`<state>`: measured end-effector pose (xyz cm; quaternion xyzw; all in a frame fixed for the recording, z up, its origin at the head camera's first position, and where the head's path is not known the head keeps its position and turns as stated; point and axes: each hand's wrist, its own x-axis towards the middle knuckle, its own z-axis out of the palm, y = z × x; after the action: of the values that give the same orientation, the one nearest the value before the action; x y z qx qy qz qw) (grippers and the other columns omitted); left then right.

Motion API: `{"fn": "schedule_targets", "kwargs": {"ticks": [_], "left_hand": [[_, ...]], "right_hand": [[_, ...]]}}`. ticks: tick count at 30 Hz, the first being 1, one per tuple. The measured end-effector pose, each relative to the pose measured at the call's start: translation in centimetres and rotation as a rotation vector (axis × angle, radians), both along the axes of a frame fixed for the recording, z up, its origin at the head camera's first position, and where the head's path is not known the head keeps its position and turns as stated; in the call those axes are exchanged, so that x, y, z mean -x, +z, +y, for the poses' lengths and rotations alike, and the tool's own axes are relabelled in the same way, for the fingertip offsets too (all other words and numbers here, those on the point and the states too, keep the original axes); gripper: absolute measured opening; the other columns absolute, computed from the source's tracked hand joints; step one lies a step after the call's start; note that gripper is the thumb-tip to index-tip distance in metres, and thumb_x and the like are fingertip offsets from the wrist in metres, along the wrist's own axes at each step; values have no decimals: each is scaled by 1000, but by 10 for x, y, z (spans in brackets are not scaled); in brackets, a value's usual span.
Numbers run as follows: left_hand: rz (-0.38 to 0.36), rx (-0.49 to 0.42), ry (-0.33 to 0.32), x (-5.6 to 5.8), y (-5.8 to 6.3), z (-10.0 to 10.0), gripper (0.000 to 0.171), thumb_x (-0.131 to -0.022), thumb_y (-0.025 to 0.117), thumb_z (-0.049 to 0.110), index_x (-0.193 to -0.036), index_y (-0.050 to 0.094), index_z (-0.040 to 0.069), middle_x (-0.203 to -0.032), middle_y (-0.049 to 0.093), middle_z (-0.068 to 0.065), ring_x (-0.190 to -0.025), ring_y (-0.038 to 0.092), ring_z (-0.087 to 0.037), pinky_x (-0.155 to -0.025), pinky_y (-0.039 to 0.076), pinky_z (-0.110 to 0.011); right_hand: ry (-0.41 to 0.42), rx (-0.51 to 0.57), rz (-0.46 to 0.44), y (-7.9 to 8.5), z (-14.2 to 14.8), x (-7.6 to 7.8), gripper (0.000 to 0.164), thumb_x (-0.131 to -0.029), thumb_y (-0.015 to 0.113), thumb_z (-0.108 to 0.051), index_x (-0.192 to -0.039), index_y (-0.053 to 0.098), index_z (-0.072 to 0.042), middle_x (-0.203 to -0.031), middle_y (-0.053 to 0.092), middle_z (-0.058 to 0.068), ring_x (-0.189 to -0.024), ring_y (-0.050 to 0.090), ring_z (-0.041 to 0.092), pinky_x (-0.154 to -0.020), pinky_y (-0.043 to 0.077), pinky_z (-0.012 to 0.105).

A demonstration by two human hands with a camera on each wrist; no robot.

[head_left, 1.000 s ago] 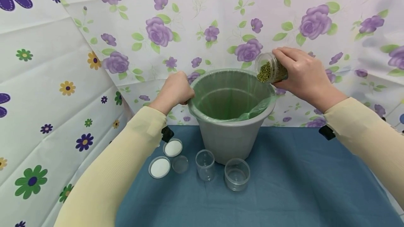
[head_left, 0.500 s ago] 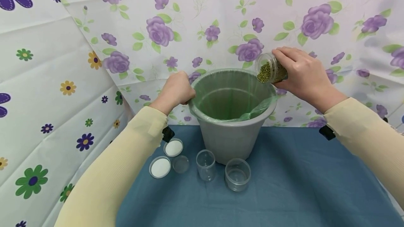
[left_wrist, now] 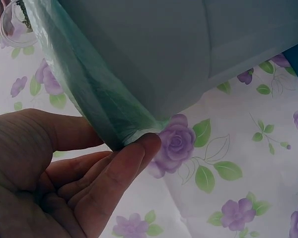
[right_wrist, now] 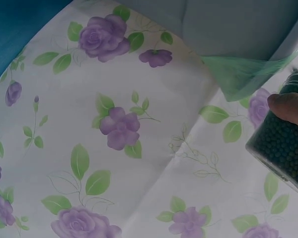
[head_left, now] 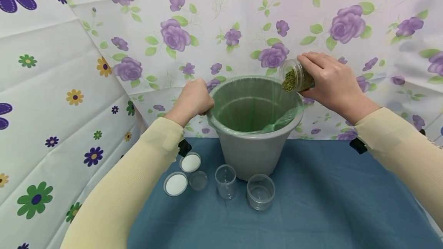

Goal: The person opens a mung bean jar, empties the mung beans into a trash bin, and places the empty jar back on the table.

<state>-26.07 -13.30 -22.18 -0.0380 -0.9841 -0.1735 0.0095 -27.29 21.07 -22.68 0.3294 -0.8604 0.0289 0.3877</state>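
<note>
My right hand (head_left: 330, 82) grips a clear jar of green mung beans (head_left: 290, 80), tilted mouth-down to the left over the bin's right rim. In the right wrist view the jar (right_wrist: 283, 146) is partly cut off, with the thumb across its neck. A grey bin (head_left: 250, 153) stands at the back, lined with a thin green plastic bag (head_left: 283, 120) folded over its rim. At the left rim is my left hand (head_left: 194, 99). Its thumb and fingers pinch the edge of the bag (left_wrist: 89, 79) in the left wrist view.
Before the bin stand two clear containers: a tall jar (head_left: 226, 185) and a wider one (head_left: 260, 195). Left of them lie two white-topped lids (head_left: 175, 185) and a clear lid (head_left: 198, 181) on the blue cloth (head_left: 311, 203). A flowered sheet (head_left: 207, 18) hangs close behind.
The beans have slid slightly within the mouth of the tilted jar. Both hands and the bin hold almost the same places.
</note>
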Motion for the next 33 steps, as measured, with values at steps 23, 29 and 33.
{"fn": "schedule_targets", "kwargs": {"ticks": [23,29,33], "left_hand": [[11,14,-12,2,-2,0,25,-72,50,3,-52,44,15,-44,40,0,-37,39,-14,-35,32,-25],[13,18,-12,1,-1,0,25,-72,50,3,-52,43,15,-44,37,1,-37,36,-14,-35,31,-25],[12,11,-11,0,-2,1,25,-73,50,3,-52,43,15,-44,37,0,-37,37,-14,-35,32,-25]], "right_hand": [[15,-3,4,0,-1,1,95,-50,91,-13,-135,49,-8,-130,55,17,-116,54,38,-94,47,53],[17,-6,0,-1,-1,1,94,-51,91,-13,-136,49,-8,-130,55,16,-116,54,38,-94,47,53],[16,-11,-1,-1,-2,-1,95,-51,91,-12,-136,49,-8,-131,54,16,-116,54,37,-93,47,53]]}}
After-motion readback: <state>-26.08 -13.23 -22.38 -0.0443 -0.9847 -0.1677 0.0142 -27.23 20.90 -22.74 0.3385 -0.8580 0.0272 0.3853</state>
